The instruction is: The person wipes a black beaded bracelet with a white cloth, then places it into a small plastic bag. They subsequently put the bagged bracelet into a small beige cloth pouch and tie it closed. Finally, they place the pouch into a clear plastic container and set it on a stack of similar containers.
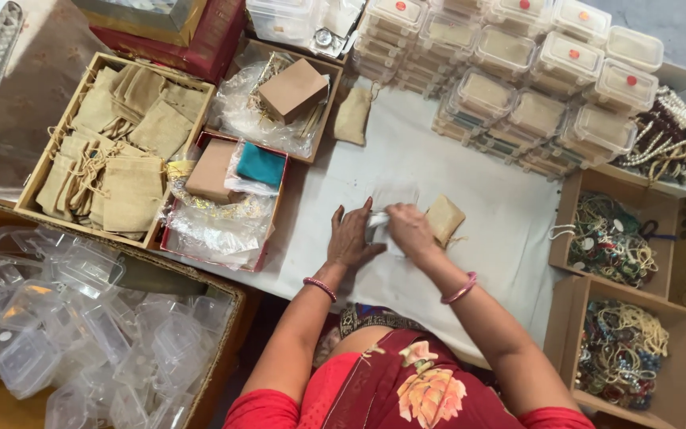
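My left hand (pixel 351 237) and my right hand (pixel 410 228) meet over a small clear plastic box (pixel 378 229) on the white table cloth (pixel 486 191). Both hands grip the box, which is mostly hidden under the fingers. A small tan cloth pouch (pixel 445 218) lies just right of my right hand, touching it. Another tan pouch (pixel 353 116) lies further back on the cloth.
A wooden tray of tan pouches (pixel 113 151) sits far left. Stacks of lidded clear boxes (pixel 533 71) fill the back right. Cardboard boxes of bead necklaces (pixel 613 238) stand right. A carton of empty clear boxes (pixel 81 326) is near left.
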